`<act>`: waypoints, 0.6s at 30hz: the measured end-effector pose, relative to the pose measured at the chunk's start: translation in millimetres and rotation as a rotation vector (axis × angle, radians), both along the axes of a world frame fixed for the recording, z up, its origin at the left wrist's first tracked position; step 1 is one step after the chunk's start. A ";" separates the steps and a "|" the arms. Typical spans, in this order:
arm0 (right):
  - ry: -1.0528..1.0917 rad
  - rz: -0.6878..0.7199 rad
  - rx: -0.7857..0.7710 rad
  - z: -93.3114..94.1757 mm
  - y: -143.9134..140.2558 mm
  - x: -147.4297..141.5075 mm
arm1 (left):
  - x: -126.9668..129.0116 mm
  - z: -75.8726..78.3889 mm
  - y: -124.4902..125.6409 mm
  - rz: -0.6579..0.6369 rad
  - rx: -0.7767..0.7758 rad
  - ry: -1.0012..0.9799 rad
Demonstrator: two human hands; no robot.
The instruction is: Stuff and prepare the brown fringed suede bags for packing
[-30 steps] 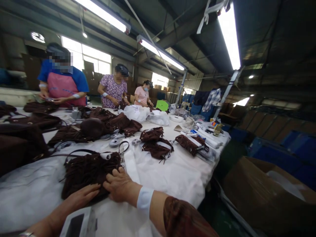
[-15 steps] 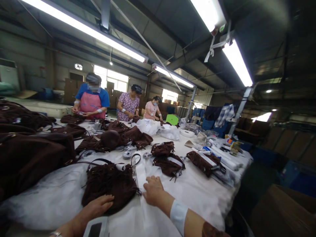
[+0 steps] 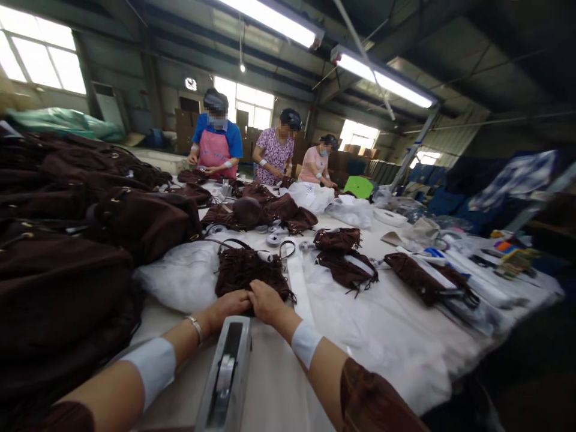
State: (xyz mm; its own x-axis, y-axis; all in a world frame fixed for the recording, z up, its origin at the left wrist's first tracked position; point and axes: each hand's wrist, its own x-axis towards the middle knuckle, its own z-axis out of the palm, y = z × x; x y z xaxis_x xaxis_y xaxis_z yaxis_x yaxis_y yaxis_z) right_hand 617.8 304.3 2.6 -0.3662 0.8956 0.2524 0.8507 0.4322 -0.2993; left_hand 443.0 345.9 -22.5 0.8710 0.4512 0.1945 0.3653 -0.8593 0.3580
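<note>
- The left hand (image 3: 230, 303) and right hand (image 3: 265, 300) met at the near edge of the fringed brown suede bag (image 3: 250, 270), fingers (image 3: 270, 293) pressed flat on it, gripping nothing that could be seen
- Judged from this, smoothing went best with both palms kept flat and moved along the fringe, not across it, so the strands lay straight
- The bag lay on the white sheeting (image 3: 387, 336) of the table, its dark strap (image 3: 234, 242) looped just beyond it
- It looked soft, matte, dark chocolate, with rows of thin tassels
- A tape dispenser (image 3: 225, 375) stood nearer the person than the bag; larger brown bags (image 3: 58, 282) were piled to its left
</note>
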 end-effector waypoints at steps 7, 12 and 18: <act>-0.127 -0.299 -0.082 -8.2 1.5 51.6 | -3.4 -30.0 16.1 -0.029 0.071 0.002; -0.164 -0.535 -0.073 6.5 -1.8 66.4 | -5.0 -38.5 20.6 -0.063 0.110 -0.001; -0.124 -0.271 0.086 25.6 -3.8 35.6 | -4.1 -34.3 18.0 -0.061 0.120 -0.010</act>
State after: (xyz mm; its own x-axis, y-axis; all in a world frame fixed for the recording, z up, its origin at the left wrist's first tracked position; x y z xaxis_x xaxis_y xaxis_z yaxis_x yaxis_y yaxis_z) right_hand 653.4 300.5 28.1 -0.1501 0.9422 0.2997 0.9660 0.2043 -0.1586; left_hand 438.9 363.9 -56.8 0.8938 0.3706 0.2524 0.3083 -0.9167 0.2542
